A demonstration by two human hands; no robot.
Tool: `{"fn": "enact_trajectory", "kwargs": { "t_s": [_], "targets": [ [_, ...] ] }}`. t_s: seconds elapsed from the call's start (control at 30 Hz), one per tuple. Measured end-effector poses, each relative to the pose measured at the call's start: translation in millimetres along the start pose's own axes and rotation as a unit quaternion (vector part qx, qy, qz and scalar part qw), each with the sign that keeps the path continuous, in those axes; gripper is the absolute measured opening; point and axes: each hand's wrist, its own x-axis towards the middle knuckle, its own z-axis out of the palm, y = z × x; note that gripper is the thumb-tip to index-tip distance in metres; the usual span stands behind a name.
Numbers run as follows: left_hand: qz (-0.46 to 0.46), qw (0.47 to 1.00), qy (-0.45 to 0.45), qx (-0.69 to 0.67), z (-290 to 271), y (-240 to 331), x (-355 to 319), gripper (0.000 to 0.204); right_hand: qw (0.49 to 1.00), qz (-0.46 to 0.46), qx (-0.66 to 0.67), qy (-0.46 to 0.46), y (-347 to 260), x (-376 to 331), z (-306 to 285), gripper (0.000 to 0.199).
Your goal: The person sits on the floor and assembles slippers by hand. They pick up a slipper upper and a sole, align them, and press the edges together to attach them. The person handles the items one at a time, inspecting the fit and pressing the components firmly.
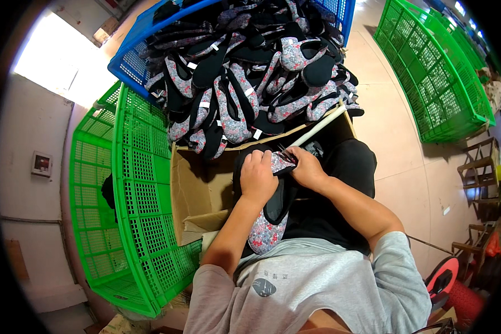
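Observation:
A floral grey-and-red slipper (266, 232) with a dark lining lies across my lap, its rounded end toward my body. My left hand (258, 177) is closed round its far part, the fingers wrapped over the fabric. Beside it, my right hand (309, 170) pinches at the slipper's far floral edge. Thin dark points like snips (284, 150) show at the right fingertips; most of that tool is hidden in the hand. Just beyond both hands, an open cardboard box (197, 192) stands with a white tube (320, 127) slanting over its right side.
Past the box, a blue crate (133, 58) overflows with piled floral slippers (228, 106). Green plastic crates (145, 195) stand on their sides at my left. More green crates (428, 72) and wooden racks (479, 172) line the right, across the tiled floor (398, 183).

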Motion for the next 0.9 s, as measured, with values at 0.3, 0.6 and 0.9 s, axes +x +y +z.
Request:
{"fn": "enact_trajectory", "kwargs": {
  "t_s": [0.3, 0.6, 0.9],
  "targets": [
    [0.146, 0.988, 0.020, -0.051, -41.5, 2.6, -29.9, 0.041, 0.970, -0.147, 0.129, -0.148, -18.2, -19.5, -24.8, 0.029],
    [-0.004, 0.931, -0.185, -0.314, -86.2, 9.6, -33.1, 0.009, 0.852, 0.025, 0.350, -0.387, -30.1, -13.8, -35.2, 0.021],
    [-0.279, 0.549, -0.325, -0.718, -71.1, 8.7, -44.4, 0.034, 0.864, -0.011, 0.358, -0.352, -11.9, -3.6, -9.7, 0.012]
  ]
}}
